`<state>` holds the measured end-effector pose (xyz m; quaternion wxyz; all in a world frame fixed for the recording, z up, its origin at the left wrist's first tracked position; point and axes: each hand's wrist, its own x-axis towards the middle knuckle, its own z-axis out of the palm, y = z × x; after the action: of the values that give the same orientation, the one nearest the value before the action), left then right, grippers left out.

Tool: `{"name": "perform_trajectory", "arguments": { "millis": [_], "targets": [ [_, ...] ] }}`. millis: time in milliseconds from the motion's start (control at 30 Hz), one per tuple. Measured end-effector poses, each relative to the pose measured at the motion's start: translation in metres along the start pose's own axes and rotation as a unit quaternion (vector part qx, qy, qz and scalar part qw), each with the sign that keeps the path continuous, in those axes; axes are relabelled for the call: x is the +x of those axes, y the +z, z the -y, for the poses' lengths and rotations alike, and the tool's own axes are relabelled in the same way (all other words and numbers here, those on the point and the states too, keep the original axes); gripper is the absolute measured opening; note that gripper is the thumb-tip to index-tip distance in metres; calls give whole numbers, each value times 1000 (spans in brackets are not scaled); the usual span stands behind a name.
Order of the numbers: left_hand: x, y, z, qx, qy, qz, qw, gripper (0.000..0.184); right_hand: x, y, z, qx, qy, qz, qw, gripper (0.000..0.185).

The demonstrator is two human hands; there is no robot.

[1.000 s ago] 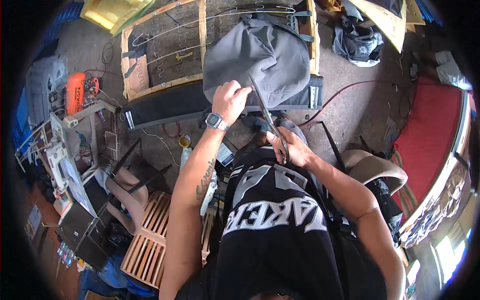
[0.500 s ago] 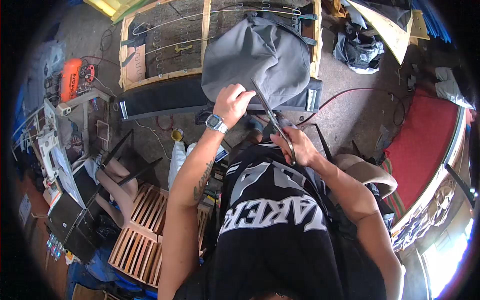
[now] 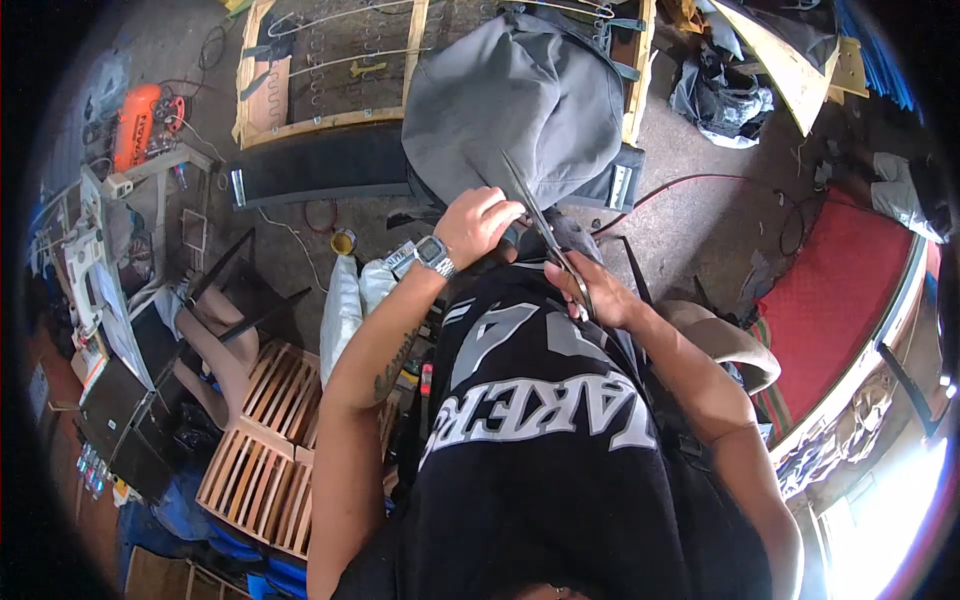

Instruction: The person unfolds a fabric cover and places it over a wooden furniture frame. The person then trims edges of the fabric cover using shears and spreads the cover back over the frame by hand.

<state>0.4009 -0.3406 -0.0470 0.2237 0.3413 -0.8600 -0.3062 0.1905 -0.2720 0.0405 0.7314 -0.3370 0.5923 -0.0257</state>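
Observation:
My right hand (image 3: 602, 292) grips a pair of long metal scissors (image 3: 534, 212) by the handles, with the blades pointing up and away across the grey fabric. My left hand (image 3: 480, 226), with a wristwatch on its wrist, is closed in a pinch just left of the blades. Whatever lies between its fingertips is too small to make out. Just beyond both hands, a rounded grey fabric cover (image 3: 510, 110) with folds is draped over a wooden frame (image 3: 412, 70) and its black padded front edge (image 3: 320, 178).
An orange tank (image 3: 136, 125) and a sewing machine (image 3: 100, 250) stand at left. Slatted wooden panels (image 3: 265, 450) lie lower left. A red cushioned piece (image 3: 835, 290) is at right, near a curved beige part (image 3: 725, 345). A red hose (image 3: 690, 182) crosses the floor.
My left hand has drawn back toward my body and slightly right, closer to the scissors. The scissors stay in my right hand. The camera view has shifted slightly.

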Motion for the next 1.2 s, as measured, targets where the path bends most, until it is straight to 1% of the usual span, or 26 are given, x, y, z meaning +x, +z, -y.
{"name": "perform_trajectory", "arguments": {
  "millis": [67, 100, 200, 233, 333, 367, 467, 500, 600, 633, 733, 767, 800, 833, 933, 967, 1033, 1067, 1100, 1133, 1167, 1200],
  "targets": [
    [-2, 0, -1, -1, 1, -5, 1000, 17, 1, 3, -1, 20, -8, 3, 1000, 60],
    [-3, -1, -2, -1, 1, -10, 1000, 17, 3, 7, -1, -7, -21, -10, 1000, 62],
    [-7, -4, -5, -1, -7, -9, 1000, 14, 2, 5, 8, -53, 11, -8, 999, 62],
    [-8, -5, -7, 0, -14, -8, 1000, 13, 3, 5, 5, -61, 27, -18, 998, 59],
    [-13, -9, -5, -4, -36, -10, 999, 11, -6, 2, 9, -70, 16, -18, 997, 56],
    [-15, -10, -3, -6, -45, -12, 999, 11, -6, 1, 0, -68, 10, -18, 997, 52],
    [-21, -11, 4, 2, -47, 3, 999, 11, -16, 5, -5, -58, 8, -17, 998, 49],
    [-21, -12, 3, 0, -41, -4, 999, 15, -16, 5, -5, -44, 14, -13, 999, 45],
    [-21, -13, -10, 7, -142, -16, 990, 23, -22, 5, -7, -2, 12, -9, 1000, 46],
    [-24, -9, -6, 15, -125, -4, 992, 24, -24, 8, -8, 14, 12, -11, 1000, 47],
    [-23, -2, -13, 62, -68, -8, 996, 18, -27, 17, -9, 61, 5, -23, 998, 52],
    [-23, 0, -18, 81, -51, -9, 995, 11, -28, 20, -11, 77, 2, -27, 997, 54],
    [-22, -1, -21, 80, -37, 1, 996, 11, -29, 22, -13, 93, -2, -31, 995, 55],
    [-21, -2, -24, 80, -23, 10, 996, 11, -28, 22, -16, 65, 3, -30, 997, 58],
    [-15, -14, -25, 81, 5, 35, 996, 10, -36, 20, -11, -96, -33, -94, 990, 57],
    [-12, -20, -21, 84, 10, 46, 995, 10, -39, 13, -6, -129, 0, -71, 989, 57],
    [-3, -34, -20, 102, 12, 87, 991, 10, -37, 2, -10, -97, -19, -10, 995, 58],
    [2, -36, -21, 104, 3, 82, 991, 10, -35, -4, -13, -81, -32, 21, 996, 59],
    [6, -37, -20, 108, -3, 78, 991, 10, -33, -10, -17, -35, -50, 54, 997, 63],
    [15, -43, -18, 114, -4, 74, 991, 10, -33, -16, -21, -14, -50, 64, 997, 64],
    [24, -49, -18, 85, -40, 59, 994, 12, -33, -23, -25, 9, -53, 71, 996, 66],
    [35, -55, -10, 43, -101, 48, 993, 14, -35, -30, -30, 37, -53, 77, 995, 67]
  ]
}}
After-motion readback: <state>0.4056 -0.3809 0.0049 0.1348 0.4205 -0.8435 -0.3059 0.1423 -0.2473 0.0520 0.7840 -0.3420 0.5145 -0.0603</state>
